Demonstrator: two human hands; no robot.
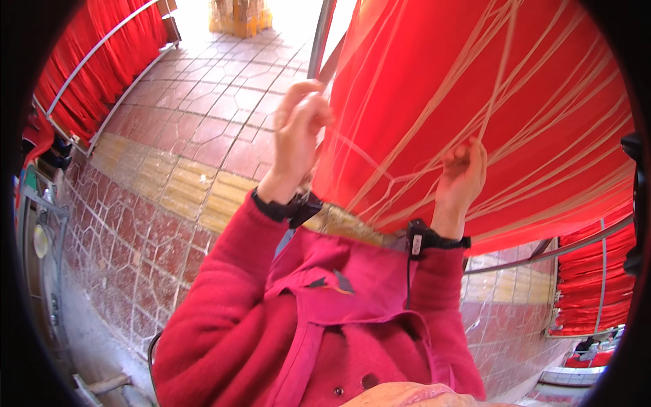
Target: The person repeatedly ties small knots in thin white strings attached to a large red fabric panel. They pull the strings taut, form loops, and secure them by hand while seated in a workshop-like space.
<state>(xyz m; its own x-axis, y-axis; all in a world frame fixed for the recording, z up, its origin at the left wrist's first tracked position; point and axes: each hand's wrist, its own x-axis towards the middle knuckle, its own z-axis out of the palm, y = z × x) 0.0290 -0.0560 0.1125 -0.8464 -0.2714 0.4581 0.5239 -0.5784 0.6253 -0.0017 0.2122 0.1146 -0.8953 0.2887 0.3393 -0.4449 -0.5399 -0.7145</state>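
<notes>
A large red sheet of fabric (400, 61) fills the upper right of the head view, with many thin pale strings (444, 78) running over it. My left hand (298, 129) is raised left of the sheet, fingers curled on a pale string, a little blurred. My right hand (461, 169) is lower and further right, in front of the sheet, fingers curled round a string that runs up from it. A looser strand (361, 152) slants down between the two hands. Both wrists wear black bands with small devices.
Metal racks with red material stand at the far left (95, 81) and lower right (586, 285). A metal tube frame (317, 37) borders the sheet. A yellow bundle (241, 17) sits on the tiled paving (203, 102). Metal fittings (47, 237) line the left edge.
</notes>
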